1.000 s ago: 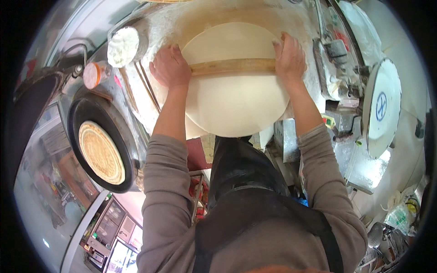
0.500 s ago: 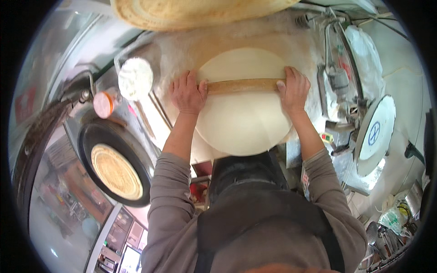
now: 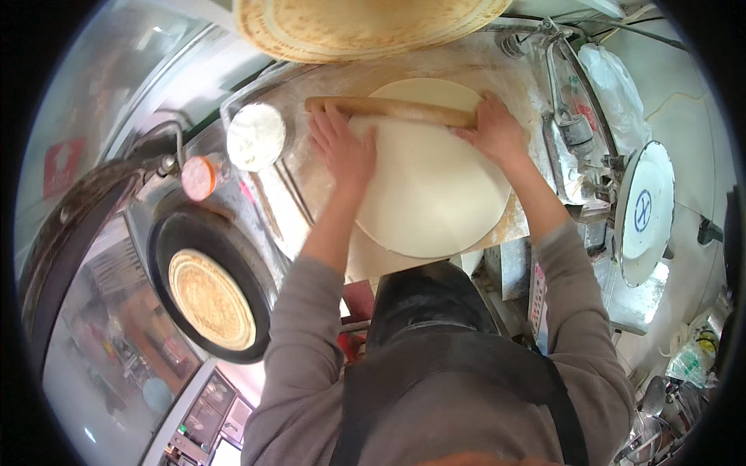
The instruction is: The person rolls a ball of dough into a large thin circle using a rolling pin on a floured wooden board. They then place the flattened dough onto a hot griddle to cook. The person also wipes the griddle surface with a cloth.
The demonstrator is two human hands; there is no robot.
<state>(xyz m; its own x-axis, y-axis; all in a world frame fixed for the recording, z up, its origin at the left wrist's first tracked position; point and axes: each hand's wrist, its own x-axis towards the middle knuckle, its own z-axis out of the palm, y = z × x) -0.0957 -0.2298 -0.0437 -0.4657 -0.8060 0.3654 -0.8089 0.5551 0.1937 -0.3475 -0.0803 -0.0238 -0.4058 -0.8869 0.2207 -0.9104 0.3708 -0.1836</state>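
Swung from nearly level to aslant since the earlier frame, the rolling pin [image 3: 396, 110] crosses the round dough sheet [image 3: 431, 186], its left end now bare past the left hand [image 3: 342, 149], whose spread fingers blur against it; the right hand [image 3: 500, 133] wraps the other end, hiding it. On the glass a red sign [image 3: 64, 167] bears a white arrow, a white dish [image 3: 653, 248] a blue mark, and a printed strip [image 3: 537, 299] shows small red characters. Overhead, a flatbread [image 3: 373, 27] is cut off. Dough lies close to the near edge of the board [image 3: 513, 71]; floured room opens beyond it
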